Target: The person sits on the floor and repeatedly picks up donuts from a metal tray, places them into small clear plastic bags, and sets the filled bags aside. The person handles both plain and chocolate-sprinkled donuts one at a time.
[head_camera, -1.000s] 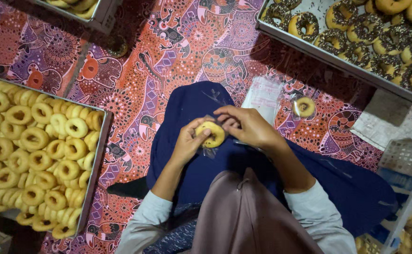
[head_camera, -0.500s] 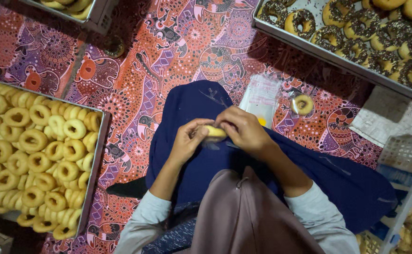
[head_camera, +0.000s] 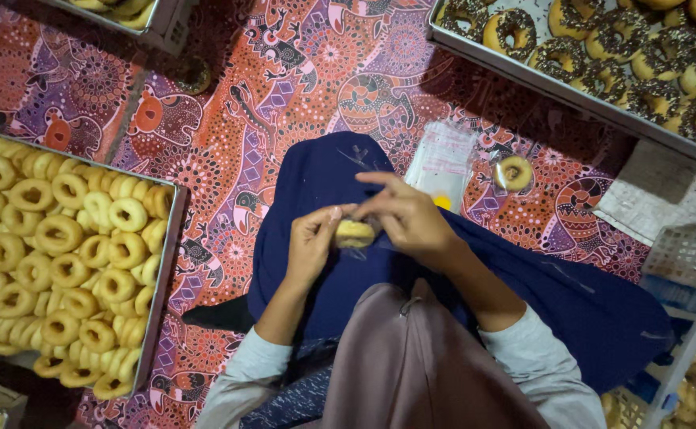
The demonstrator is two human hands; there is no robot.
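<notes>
plain golden donut point(head_camera: 355, 233), edge-on, in a thin clear wrapper
left hand point(head_camera: 311, 242) and right hand point(head_camera: 406, 216) both pinch it over the lap

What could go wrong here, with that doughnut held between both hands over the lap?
1. The plain doughnut is pinched only between the left hand and right hand; a slip might drop it onto the blue cloth.
2. The thin clear wrap around it looks flimsy and could tear.
3. The wrapped doughnut and stack of clear bags lie loose on the patterned mat and might be knocked.
</notes>
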